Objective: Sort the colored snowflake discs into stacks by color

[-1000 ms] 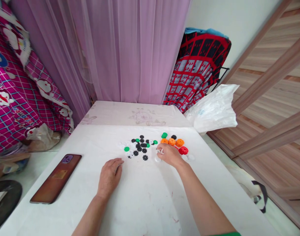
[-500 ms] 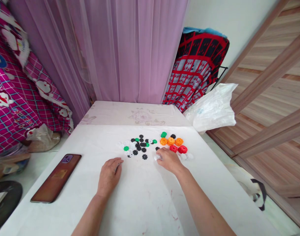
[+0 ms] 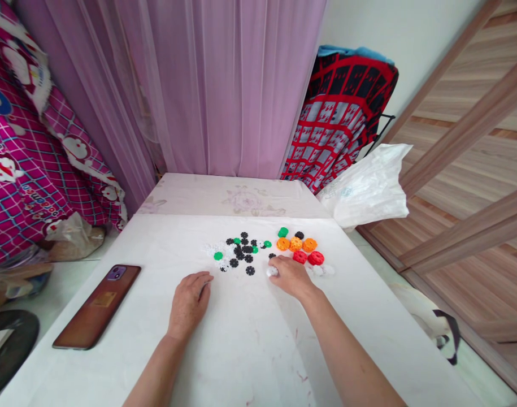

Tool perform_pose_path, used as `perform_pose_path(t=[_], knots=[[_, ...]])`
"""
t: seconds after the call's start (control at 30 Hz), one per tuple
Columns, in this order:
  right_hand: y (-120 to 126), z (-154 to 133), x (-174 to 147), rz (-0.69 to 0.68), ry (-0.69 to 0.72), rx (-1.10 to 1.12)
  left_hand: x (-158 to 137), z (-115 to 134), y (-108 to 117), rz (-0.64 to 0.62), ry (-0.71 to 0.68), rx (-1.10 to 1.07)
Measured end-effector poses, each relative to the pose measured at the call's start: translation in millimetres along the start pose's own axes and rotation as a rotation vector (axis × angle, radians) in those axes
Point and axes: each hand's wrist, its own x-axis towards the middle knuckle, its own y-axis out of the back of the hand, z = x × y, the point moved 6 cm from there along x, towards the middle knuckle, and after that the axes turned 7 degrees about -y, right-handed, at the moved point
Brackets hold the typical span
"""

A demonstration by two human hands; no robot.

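Observation:
My right hand (image 3: 291, 276) is closed, its fingertips pinching a small stack of white notched discs (image 3: 272, 272) just above the white tabletop. My left hand (image 3: 190, 297) rests on the table, fingers loosely bent and thumb a little apart, near the pile's lower left. Between and beyond the hands lies a loose pile of black notched discs (image 3: 247, 249), with white discs (image 3: 214, 249) on its left and a few green ones (image 3: 218, 256) among them. Stacked discs of one colour stand beyond my right hand: orange (image 3: 309, 245), red (image 3: 316, 258) and green (image 3: 282, 232).
A brown phone (image 3: 98, 308) lies at the table's left. Clear or white stacks (image 3: 321, 270) sit right of my right hand, and a black stack (image 3: 299, 235) stands behind. A white plastic bag (image 3: 368, 186) leans at the table's far right corner.
Both hands stay almost in place. The white stack shows a bit more at my right fingertips; the view has shifted very slightly.

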Motion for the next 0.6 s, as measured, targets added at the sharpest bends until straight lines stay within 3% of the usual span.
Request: perform_pose_path(t=[0.2, 0.4, 0.6], knots=[[13, -10, 17, 0.042, 0.038, 0.029, 0, 0, 1, -0.003, 0.001, 0.002], [7, -40, 45, 0.078, 0.106, -0.127, 0, 1, 1, 0.001, -0.002, 0.003], [-7, -54, 31, 0.065, 0.189, -0.143, 0, 2, 1, 0.003, -0.002, 0.001]])
